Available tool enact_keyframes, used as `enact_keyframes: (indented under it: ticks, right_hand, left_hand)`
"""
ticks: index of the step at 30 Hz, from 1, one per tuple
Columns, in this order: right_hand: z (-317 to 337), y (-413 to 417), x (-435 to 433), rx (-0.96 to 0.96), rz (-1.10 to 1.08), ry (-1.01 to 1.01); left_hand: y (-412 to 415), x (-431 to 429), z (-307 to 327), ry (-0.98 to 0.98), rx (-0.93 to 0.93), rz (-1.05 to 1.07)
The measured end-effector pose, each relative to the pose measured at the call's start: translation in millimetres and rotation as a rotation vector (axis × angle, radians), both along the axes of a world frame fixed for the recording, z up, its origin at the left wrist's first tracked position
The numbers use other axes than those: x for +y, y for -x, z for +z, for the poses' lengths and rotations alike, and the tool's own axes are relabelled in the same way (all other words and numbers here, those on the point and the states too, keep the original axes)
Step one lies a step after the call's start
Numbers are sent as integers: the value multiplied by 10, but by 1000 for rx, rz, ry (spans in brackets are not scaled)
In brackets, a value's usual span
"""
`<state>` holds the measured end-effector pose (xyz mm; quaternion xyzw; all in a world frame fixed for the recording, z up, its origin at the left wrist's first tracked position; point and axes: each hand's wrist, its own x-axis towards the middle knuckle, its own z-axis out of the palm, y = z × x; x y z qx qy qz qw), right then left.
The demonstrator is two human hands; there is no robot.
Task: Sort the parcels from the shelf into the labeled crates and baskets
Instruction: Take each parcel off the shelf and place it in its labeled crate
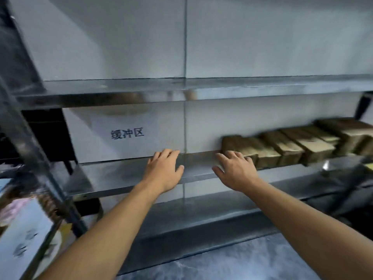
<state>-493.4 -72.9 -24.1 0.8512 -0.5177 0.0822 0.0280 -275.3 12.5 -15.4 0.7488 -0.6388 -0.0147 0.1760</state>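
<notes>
A row of several brown cardboard parcels [290,145] lies on the right part of the middle metal shelf [125,174], blurred by motion. My left hand [163,171] reaches over the bare stretch of that shelf with fingers extended and holds nothing. My right hand [235,170] is stretched out beside it, fingers spread, its fingertips just short of the leftmost parcel [240,144]. Both forearms come up from the bottom of the frame.
A white sign with black characters [127,133] is stuck on the wall behind the shelf. An upper shelf [181,89] and a lower shelf [201,215] frame the middle one. A slanted metal upright [30,138] stands left. A labeled container [22,241] sits bottom left, dark things [343,190] at right.
</notes>
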Motion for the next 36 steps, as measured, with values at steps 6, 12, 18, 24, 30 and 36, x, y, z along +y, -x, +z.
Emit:
enact_keyframes:
  ticks: [6, 12, 18, 24, 30, 36]
  right_hand:
    - [-100, 1294, -290, 34, -144, -8]
    - [-194, 1993, -498, 45, -193, -21]
    - [-391, 2092, -791, 16, -190, -77]
    - [-545, 1922, -1314, -3, -149, -140]
    - [-622, 1734, -2075, -49, -120, -192]
    - [-848, 1617, -2619, -87, -119, -250]
  left_hand:
    - [1167, -627, -101, 14, -5, -138]
    - [1897, -1009, -256, -54, -28, -225]
    - [2130, -1326, -388, -104, -32, -239]
    - [2057, -1839, -603, -132, 8, -196]
    - [1975, -2557, -843, -160, 128, -152]
    - [1893, -3100, -1177, -196, 224, -95]
